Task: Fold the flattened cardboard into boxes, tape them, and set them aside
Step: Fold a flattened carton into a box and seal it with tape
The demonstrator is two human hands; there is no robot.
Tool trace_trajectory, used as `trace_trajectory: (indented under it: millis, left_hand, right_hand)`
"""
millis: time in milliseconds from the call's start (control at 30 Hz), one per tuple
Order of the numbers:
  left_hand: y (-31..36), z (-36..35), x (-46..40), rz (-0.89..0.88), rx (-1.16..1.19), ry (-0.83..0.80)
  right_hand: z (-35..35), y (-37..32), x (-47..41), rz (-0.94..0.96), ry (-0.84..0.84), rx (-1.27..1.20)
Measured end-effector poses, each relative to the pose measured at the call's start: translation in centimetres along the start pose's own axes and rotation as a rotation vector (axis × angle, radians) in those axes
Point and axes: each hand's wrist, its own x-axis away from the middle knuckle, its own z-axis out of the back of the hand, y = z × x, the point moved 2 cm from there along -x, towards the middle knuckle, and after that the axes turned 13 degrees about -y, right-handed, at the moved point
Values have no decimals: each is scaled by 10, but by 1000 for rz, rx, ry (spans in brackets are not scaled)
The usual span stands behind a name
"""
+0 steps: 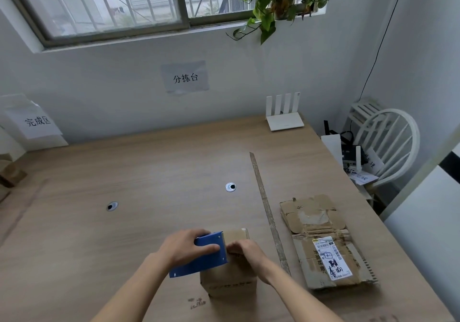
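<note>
Taping step, by the look of it. Table [149,172]; flat stack [328,242] at right; box [229,277] upright at near edge. Left hand [185,245] gripping dispenser [206,253] on box top; right hand [245,250] pressing there, fingers curled, grasp unclear. Next, probably: pulling tape along seam.

One box [229,275], one tape dispenser [201,254], one flattened cardboard stack [326,242], two hands [185,245].

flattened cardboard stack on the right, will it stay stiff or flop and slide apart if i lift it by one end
The flattened cardboard stack is creased and torn, so it would probably sag along its folds. Its layers look loose and unbound, so they may slip apart. It seems light for its size.
</note>
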Motion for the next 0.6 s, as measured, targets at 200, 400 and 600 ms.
trace_trajectory:
  millis: [200,400,600]
  left_hand:
    - [0,-1,-3,-4,-11,-2]
    - [-1,0,-6,-7,-35,1]
    - [-3,0,-8,-9,-37,-26]
  right_hand:
    - [4,-1,1,10,15,-32]
    - [0,1,-1,-43,-83,-1]
    - [5,0,1,3,-48,-5]
